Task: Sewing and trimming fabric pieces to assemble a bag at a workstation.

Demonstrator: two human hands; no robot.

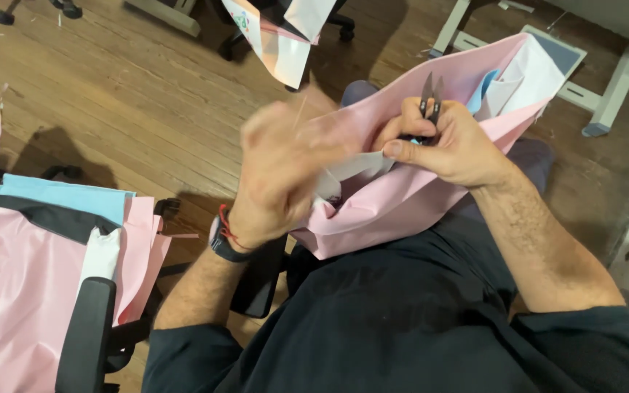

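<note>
Above the wooden floor (pixel 111 109), your right hand (pixel 453 145) grips thread snips (pixel 429 102) pointing far, while your blurred left hand (pixel 285 175) pinches the pink fabric (pixel 402 204) just left.

left hand (pixel 285 171) motion-blurred, snips (pixel 429 109) handles hidden in right hand (pixel 453 145)

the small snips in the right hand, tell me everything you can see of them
The snips are small thread clippers with two slim, dark metal blades tapering to points. They stand nearly upright, tips up, the blades close together with only a thin gap. The right hand is closed around their lower part, so the handle is mostly hidden; a bit of light blue shows by the fingers. They sit just above the pink fabric on the person's lap.
</note>
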